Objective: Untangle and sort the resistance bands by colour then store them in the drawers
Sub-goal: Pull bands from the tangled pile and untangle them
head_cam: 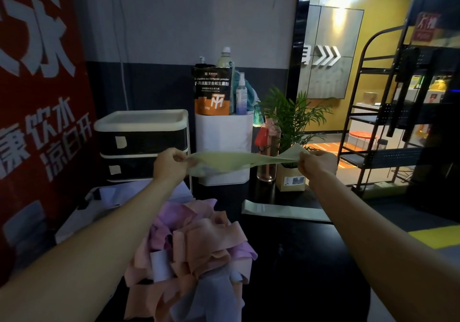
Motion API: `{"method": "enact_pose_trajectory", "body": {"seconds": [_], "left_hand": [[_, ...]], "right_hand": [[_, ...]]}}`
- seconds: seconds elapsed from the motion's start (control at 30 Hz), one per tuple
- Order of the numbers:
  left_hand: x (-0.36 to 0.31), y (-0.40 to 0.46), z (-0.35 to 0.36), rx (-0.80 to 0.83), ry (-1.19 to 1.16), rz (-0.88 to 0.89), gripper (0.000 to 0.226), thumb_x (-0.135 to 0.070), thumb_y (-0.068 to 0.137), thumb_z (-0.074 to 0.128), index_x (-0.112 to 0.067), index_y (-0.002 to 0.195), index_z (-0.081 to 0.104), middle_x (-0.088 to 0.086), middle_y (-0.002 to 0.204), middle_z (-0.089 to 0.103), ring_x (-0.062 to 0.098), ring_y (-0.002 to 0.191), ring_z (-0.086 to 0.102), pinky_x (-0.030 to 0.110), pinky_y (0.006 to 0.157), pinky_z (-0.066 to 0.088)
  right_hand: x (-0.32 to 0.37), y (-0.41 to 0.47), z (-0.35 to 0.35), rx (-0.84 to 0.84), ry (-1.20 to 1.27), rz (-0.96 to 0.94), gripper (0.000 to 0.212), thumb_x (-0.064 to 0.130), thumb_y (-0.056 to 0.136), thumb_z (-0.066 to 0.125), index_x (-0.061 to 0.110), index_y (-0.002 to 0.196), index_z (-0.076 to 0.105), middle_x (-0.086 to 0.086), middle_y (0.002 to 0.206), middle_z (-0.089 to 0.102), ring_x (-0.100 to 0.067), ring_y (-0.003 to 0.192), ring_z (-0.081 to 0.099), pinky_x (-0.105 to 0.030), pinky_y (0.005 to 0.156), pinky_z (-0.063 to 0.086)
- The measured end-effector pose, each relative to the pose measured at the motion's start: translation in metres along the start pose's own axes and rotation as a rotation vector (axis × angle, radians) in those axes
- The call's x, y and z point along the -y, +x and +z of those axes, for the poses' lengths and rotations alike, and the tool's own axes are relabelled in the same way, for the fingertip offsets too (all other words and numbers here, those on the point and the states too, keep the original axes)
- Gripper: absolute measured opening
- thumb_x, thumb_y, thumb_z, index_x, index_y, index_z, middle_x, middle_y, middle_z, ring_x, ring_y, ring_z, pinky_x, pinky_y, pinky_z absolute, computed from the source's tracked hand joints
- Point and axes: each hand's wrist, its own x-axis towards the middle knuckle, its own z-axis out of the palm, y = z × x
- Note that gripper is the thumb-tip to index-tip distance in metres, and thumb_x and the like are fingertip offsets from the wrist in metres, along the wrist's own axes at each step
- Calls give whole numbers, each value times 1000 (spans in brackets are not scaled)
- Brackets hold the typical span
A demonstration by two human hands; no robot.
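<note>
Pale green flat rubber resistance band [231, 160] stretched above tangled pink-purple band pile [199, 242], pinched by left hand [169, 163] and right hand [316, 163] at either end

A black and orange pouch [212, 90] is showing "multivitamin powder" in white. A red banner [37, 97] is displaying large white Chinese characters, including 饮水.

Dim, murky foreground, bright yellow glare upper right, wide-angle bending at edges.
</note>
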Motion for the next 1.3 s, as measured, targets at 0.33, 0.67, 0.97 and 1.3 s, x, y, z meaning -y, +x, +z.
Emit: {"method": "enact_pose_trajectory", "body": {"seconds": [0.33, 0.67, 0.97, 1.3], "left_hand": [[-4, 2, 8, 151, -56, -109, 13, 0, 92, 49, -12, 95, 55, 11, 98, 54, 22, 80, 57, 28, 61, 51], [-8, -8, 13, 358, -205, -262, 4, 10, 78, 64, 6, 79, 66, 9, 68, 69, 15, 70, 66, 13, 64, 54], [-1, -2, 11, 146, -4, -57, 14, -11, 87, 64, -2, 98, 64, 11, 88, 59, 20, 81, 52, 30, 72, 44], [3, 1, 14, 70, 118, 59, 19, -22, 90, 62, -4, 93, 66, 10, 86, 60, 20, 83, 52, 33, 78, 42]], "right_hand": [[-8, 5, -3, 44, -29, -52, 22, 2, 85, 61, 15, 69, 52, -9, 75, 58, -25, 76, 63, -43, 82, 56], [-17, 0, -17, 198, -205, -142, 12, 8, 87, 59, 10, 80, 68, -17, 92, 67, -31, 90, 62, -49, 91, 51], [-29, 1, -33, 184, -460, -263, 11, 13, 89, 62, 4, 90, 68, -9, 83, 61, -16, 65, 55, -33, 63, 49], [-38, 6, -48, 223, -570, -221, 18, 20, 90, 61, 3, 95, 66, -15, 103, 61, -32, 98, 59, -49, 89, 51]]}}
